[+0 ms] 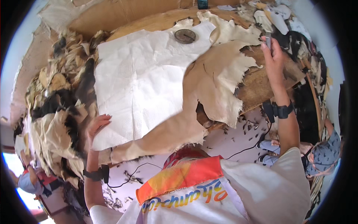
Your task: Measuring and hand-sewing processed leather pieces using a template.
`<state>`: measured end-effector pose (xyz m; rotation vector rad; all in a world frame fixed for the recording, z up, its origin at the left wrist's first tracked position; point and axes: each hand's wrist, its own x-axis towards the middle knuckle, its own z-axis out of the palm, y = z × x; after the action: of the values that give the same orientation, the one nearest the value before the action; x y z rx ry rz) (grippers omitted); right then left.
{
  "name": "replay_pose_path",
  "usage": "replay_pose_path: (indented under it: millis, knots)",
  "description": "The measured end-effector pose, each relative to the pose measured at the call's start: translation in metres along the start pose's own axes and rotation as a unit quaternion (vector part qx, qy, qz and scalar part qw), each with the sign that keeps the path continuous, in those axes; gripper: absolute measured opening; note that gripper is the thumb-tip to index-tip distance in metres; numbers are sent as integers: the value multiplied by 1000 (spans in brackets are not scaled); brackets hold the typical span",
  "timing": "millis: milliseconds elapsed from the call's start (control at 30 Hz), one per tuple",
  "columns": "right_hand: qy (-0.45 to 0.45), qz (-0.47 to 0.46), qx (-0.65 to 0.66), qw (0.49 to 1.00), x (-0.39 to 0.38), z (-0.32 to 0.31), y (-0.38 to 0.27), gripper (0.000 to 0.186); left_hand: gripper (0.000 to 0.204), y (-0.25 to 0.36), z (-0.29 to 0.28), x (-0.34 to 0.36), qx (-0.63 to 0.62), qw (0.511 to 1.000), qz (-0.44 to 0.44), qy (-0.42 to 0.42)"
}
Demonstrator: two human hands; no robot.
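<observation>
A large creased white sheet lies over a tan hide with ragged pale edges. My left hand rests at the sheet's lower left edge, fingers stretched over it. At the far right, past the hide's ragged border, my right hand is raised and closed around a small grey metal-looking tool; its exact kind is not clear. Near the sheet's far edge sits a round dark disc with a slot-like mark. Between the hide and the board's near edge a dark gap shows.
Beneath the hide is a worn wooden board. Heaped hide scraps fill the left side; more scraps lie at the far right. Dark bits litter the pale floor. Other people sit at the lower left and right.
</observation>
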<state>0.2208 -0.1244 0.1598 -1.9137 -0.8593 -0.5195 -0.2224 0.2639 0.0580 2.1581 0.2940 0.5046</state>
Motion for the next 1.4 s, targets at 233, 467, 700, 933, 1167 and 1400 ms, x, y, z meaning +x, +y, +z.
replay_pose_path:
  millis: [233,467,700,933,1167,1400]
  knots:
    - [-218,-8,21,976,-50,8,-8,21,28,7,23,-65,76,986,-116,87]
    - [-338,-136,-7,931,-76,56,-6,25,32,63,22,-70,278,938,-122,168]
    - [-333,-113,-51,935,-89,48,-23,27,56,67,91,-56,377,912,-130,-101]
    - [-238,-8,-60,969,-95,21,5,26,59,50,100,-78,405,894,-172,-86]
    - [-157,71,-172,970,-96,-39,90,28,60,65,101,-64,387,909,-130,-79]
    - [-175,121,-267,940,-53,-59,189,29,63,80,90,-54,342,925,-117,-118]
